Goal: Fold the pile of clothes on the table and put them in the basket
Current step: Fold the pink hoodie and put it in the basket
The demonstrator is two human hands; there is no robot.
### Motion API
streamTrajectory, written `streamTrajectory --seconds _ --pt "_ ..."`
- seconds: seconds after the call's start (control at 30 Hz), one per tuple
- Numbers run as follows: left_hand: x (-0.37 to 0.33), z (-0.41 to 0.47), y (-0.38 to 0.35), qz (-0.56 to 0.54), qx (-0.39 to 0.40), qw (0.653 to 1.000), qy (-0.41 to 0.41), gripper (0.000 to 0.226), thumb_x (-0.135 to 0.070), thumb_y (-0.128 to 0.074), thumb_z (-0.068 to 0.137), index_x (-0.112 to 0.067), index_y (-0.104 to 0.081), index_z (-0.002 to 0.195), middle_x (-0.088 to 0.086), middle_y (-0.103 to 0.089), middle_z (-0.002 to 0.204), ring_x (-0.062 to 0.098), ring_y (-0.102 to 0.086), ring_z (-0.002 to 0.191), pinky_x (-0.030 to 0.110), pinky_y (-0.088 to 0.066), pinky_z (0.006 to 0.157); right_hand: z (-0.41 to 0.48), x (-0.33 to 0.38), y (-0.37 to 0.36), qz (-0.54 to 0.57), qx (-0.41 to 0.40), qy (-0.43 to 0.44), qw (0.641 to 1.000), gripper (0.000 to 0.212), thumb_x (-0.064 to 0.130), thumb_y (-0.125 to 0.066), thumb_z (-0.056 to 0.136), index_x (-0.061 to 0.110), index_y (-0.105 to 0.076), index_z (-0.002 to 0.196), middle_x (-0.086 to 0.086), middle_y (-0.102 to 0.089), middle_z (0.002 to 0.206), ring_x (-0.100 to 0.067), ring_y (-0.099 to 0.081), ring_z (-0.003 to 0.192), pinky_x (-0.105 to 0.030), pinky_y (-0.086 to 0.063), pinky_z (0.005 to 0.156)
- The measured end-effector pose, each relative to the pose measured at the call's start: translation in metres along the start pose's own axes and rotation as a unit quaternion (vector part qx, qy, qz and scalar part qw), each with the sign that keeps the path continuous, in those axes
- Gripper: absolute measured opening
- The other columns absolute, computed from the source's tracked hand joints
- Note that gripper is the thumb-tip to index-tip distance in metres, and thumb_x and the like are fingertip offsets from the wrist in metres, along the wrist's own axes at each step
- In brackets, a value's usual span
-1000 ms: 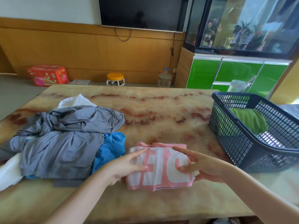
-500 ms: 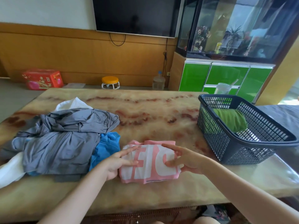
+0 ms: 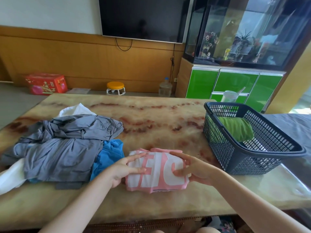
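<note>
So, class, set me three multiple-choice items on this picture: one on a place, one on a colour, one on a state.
1. Where is the green garment? A on a chair B in the basket C in a drawer
2. What colour is the basket? A dark blue B red C yellow
3. The pink shirt is: A hanging B spread flat C folded
Answers: 1 B, it lies inside the mesh walls; 2 A, rim and walls are dark blue; 3 C, a compact rectangle between left hand and right hand.
</note>
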State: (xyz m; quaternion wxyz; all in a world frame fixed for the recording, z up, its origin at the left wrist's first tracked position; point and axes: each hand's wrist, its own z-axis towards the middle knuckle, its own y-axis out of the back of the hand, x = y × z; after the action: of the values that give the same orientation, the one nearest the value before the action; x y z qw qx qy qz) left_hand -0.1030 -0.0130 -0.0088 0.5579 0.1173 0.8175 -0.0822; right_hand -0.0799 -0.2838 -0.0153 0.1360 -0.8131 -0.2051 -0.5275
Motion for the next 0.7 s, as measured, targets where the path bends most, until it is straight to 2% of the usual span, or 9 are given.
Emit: streamTrajectory --seconds 0.07,0.17,0.2,0.3,0.37,0.43,0.53,0.6,0.7 --pt "-0.015 -0.002 -0.009 0.017 -0.010 1.000 -0.024 0.057 -0.011 -0.080 0.068 -0.043 -0.062 0.113 -0.015 -0.038 0.134 0.012 -0.035 0.129 0.026 -0.036 0.101 -0.013 0.016 0.008 -0.006 -0.012 0.009 1.000 0.081 -0.001 -0.080 0.066 0.032 -0.050 0.133 -0.007 -0.058 0.114 -0.026 -0.063 0.102 -0.061 -0.046 0.090" --pt "-0.058 -0.006 -0.030 0.026 -0.010 0.997 -0.077 0.060 -0.014 -0.082 0.062 -0.044 -0.063 0.110 -0.011 -0.042 0.138 0.011 -0.035 0.131 0.031 -0.031 0.110 -0.043 0.053 0.031 -0.012 -0.020 0.048 0.999 0.092 0.006 -0.090 0.052 0.034 -0.052 0.130 -0.008 -0.060 0.114 -0.032 -0.062 0.104 -0.064 -0.044 0.091" --pt "-0.074 -0.005 -0.039 0.022 -0.006 0.995 -0.097 0.061 -0.017 -0.082 0.058 -0.046 -0.063 0.108 -0.009 -0.045 0.138 0.013 -0.037 0.130 0.036 -0.032 0.111 -0.058 0.072 0.038 -0.025 -0.025 0.059 0.998 0.087 0.004 -0.086 0.055 0.035 -0.053 0.130 -0.009 -0.058 0.117 -0.033 -0.061 0.107 -0.062 -0.046 0.091" --pt "-0.119 0.009 -0.081 -0.004 0.006 0.988 -0.156 0.062 -0.012 -0.082 0.063 -0.044 -0.061 0.111 -0.004 -0.054 0.131 0.016 -0.049 0.121 0.036 -0.045 0.100 -0.099 0.126 0.083 -0.095 -0.057 0.096 0.989 0.074 -0.007 -0.068 0.072 0.037 -0.052 0.129 -0.005 -0.053 0.122 -0.027 -0.060 0.108 -0.051 -0.052 0.089" --pt "-0.145 0.027 -0.120 -0.015 0.010 0.981 -0.193 0.065 -0.008 -0.080 0.068 -0.039 -0.058 0.121 -0.002 -0.055 0.129 0.017 -0.053 0.116 0.029 -0.050 0.086 -0.123 0.152 0.123 -0.235 -0.100 0.122 0.959 0.066 0.003 -0.066 0.082 0.046 -0.046 0.128 0.011 -0.055 0.118 -0.011 -0.058 0.106 -0.047 -0.047 0.098" --pt "-0.164 0.050 -0.163 -0.010 0.014 0.978 -0.209 0.069 -0.009 -0.082 0.067 -0.034 -0.057 0.127 -0.001 -0.051 0.133 0.019 -0.053 0.117 0.030 -0.051 0.084 -0.142 0.162 0.164 -0.294 -0.143 0.113 0.938 0.061 0.010 -0.063 0.087 0.051 -0.042 0.127 0.013 -0.058 0.118 -0.011 -0.057 0.110 -0.040 -0.047 0.100" --pt "-0.182 0.089 -0.219 0.017 0.009 0.980 -0.197 0.074 -0.013 -0.085 0.064 -0.033 -0.055 0.129 -0.007 -0.042 0.138 0.020 -0.048 0.122 0.038 -0.047 0.097 -0.156 0.160 0.222 -0.248 -0.159 0.081 0.952 0.057 0.008 -0.062 0.086 0.048 -0.049 0.124 0.000 -0.057 0.131 -0.027 -0.054 0.121 -0.027 -0.056 0.083" --pt "-0.189 0.116 -0.248 0.075 0.008 0.978 -0.192 0.075 -0.016 -0.085 0.065 -0.029 -0.054 0.132 -0.012 -0.037 0.141 0.017 -0.042 0.126 0.040 -0.041 0.105 -0.156 0.151 0.257 -0.244 -0.163 0.056 0.954 0.058 0.011 -0.066 0.081 0.047 -0.050 0.123 -0.003 -0.056 0.133 -0.029 -0.054 0.121 -0.026 -0.057 0.080" --pt "-0.184 0.151 -0.279 0.153 0.011 0.969 -0.194 0.071 -0.017 -0.082 0.069 -0.016 -0.052 0.134 -0.007 -0.038 0.140 0.012 -0.037 0.129 0.023 -0.027 0.112 -0.148 0.132 0.296 -0.301 -0.177 0.014 0.937 0.062 0.010 -0.069 0.082 0.054 -0.048 0.120 0.000 -0.055 0.134 -0.024 -0.055 0.121 -0.024 -0.055 0.084"
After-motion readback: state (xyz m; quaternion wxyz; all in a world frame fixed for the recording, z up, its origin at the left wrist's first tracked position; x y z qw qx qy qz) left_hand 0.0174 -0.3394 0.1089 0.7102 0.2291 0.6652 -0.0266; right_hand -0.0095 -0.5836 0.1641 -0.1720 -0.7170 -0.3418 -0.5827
